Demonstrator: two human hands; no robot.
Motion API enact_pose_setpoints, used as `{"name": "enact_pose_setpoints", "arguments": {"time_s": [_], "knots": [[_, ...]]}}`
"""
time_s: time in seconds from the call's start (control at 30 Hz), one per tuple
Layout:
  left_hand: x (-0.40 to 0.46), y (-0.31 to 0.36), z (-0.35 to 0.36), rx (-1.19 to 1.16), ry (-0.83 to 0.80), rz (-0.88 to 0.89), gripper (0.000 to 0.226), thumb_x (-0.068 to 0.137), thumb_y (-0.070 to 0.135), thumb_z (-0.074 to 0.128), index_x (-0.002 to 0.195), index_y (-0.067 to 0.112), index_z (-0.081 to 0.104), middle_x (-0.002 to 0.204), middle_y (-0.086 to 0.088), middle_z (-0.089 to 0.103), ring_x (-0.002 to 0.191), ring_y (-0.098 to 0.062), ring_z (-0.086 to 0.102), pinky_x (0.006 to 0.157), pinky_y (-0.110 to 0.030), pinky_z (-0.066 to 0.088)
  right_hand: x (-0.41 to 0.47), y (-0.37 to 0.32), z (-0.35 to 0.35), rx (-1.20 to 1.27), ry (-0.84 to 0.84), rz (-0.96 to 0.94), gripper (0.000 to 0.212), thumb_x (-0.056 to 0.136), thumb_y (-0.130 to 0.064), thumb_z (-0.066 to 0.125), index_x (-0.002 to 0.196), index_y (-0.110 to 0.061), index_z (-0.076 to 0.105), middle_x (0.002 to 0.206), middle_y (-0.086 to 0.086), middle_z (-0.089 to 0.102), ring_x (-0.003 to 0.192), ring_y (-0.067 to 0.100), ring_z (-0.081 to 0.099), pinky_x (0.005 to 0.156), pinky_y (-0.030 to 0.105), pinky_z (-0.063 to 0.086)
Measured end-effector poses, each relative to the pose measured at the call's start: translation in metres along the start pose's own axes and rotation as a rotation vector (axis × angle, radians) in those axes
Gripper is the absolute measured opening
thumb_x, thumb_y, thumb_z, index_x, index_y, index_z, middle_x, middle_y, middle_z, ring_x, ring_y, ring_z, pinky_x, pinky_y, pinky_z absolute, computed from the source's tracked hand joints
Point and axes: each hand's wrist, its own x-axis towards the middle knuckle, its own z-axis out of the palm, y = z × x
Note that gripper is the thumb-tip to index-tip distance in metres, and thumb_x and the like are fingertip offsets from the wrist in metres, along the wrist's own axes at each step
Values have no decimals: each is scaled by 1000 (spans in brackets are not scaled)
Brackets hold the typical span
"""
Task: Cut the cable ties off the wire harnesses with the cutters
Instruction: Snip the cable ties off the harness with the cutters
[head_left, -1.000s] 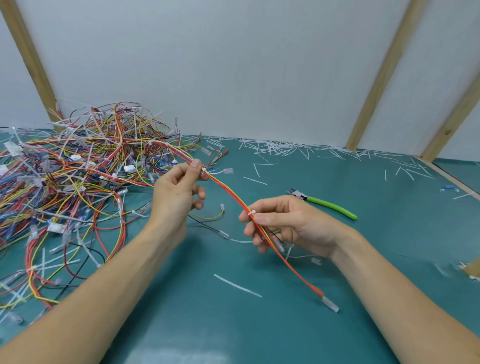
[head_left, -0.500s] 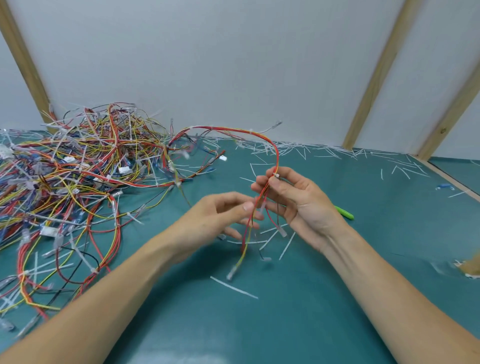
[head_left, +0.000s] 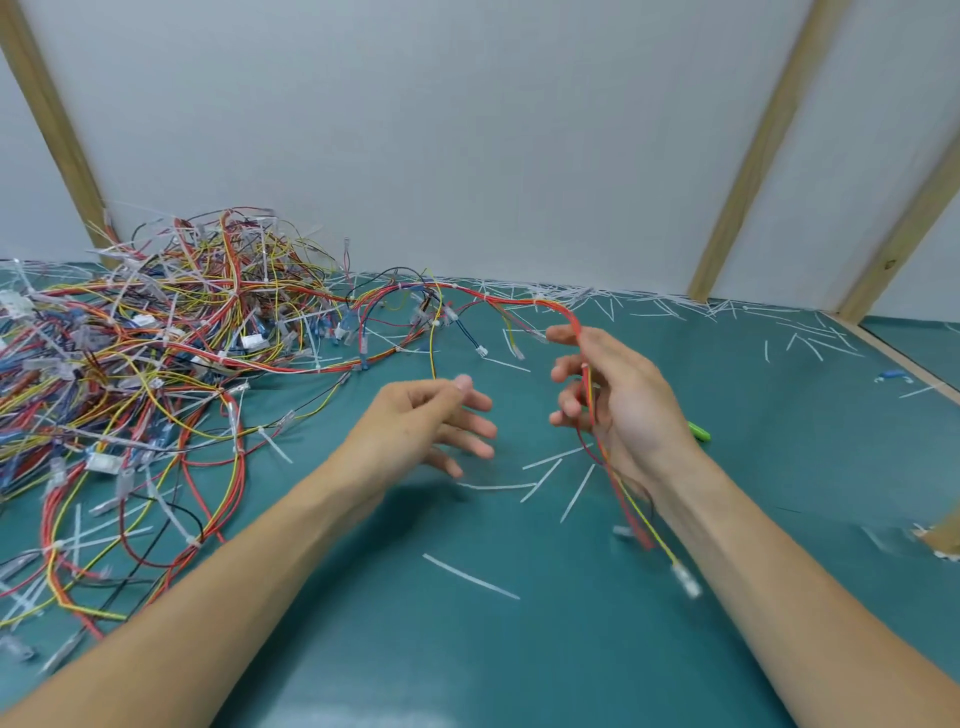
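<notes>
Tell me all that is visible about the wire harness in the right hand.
The wire harness is a thin bundle of red, orange and yellow insulated wires. It arches from the tangled pile on the left, bends over the right hand, which holds it across the palm, and hangs down to blurred, pale connectors near the green table. Small white ties seem to bind it along the arch. The left hand does not touch it.

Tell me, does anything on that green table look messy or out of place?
Yes: white cut cable-tie strips lie scattered over the teal table mat, thickest along the back wall. The green-handled cutters lie mostly hidden behind the right hand, which holds a red-and-yellow wire harness.
</notes>
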Motion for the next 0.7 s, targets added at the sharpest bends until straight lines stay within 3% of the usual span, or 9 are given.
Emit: {"name": "enact_pose_setpoints", "arguments": {"time_s": [0.1,0.2,0.3,0.37,0.43,0.5,0.6,0.67,0.7], "knots": [[10,-1,-14,-56,405,45,32,104,32,52,83,12,66,57,4,58,45,-9,54,38,-21,35,-5,3,1,-69,-169,-24,25,105,-21,51,106,-17,76,74,-3,53,46,10,37,46,23,42],[17,2,-37,-185,670,-2,28,103,38,48,88,18,58,70,4,58,53,-6,55,47,-23,38,-12,-1,-2,-77,-462,63,21,97,-24,59,102,-21,80,70,-6,52,44,7,32,45,20,32],[16,7,-48,-404,478,-211,53,100,60,37,104,12,60,98,-4,71,80,-14,68,66,-32,48,-20,-9,-7,-180,-851,260,21,89,-25,63,98,-21,82,62,-8,57,44,5,38,43,16,30],[16,8,-44,-493,322,-296,65,96,66,41,107,5,61,100,-7,74,75,-16,68,64,-29,49,-25,-11,-6,-339,-1096,343,22,89,-25,65,103,-23,82,61,-6,59,44,6,41,43,14,34],[16,8,-38,-543,230,-289,58,94,61,51,101,5,65,97,-7,74,59,-12,63,63,-26,47,-27,-10,-4,-471,-1222,396,22,92,-23,66,107,-19,81,64,5,60,47,14,44,44,14,37],[15,8,-33,-512,188,-222,41,94,50,58,93,11,69,93,-2,75,48,-5,55,58,-24,46,-26,-8,-4,-545,-1227,451,19,92,-19,68,105,-10,80,70,18,64,51,26,47,46,15,43],[11,11,-28,-448,194,-90,25,81,41,70,88,19,78,79,8,71,50,0,53,53,-17,46,-24,-5,-8,-609,-1137,488,17,94,-20,71,106,-14,80,87,10,76,66,24,68,66,31,58],[9,12,-26,-316,214,50,25,84,35,70,103,21,78,70,10,65,55,0,51,54,-11,41,-19,-5,-10,-628,-988,350,18,98,-22,67,109,-13,79,105,8,77,88,26,74,76,41,59],[8,12,-24,-206,203,150,24,91,28,66,111,19,75,67,10,62,56,1,49,52,-10,38,-16,-5,-11,-585,-849,258,18,99,-23,65,105,-13,79,108,9,77,92,25,74,74,38,60]]}}
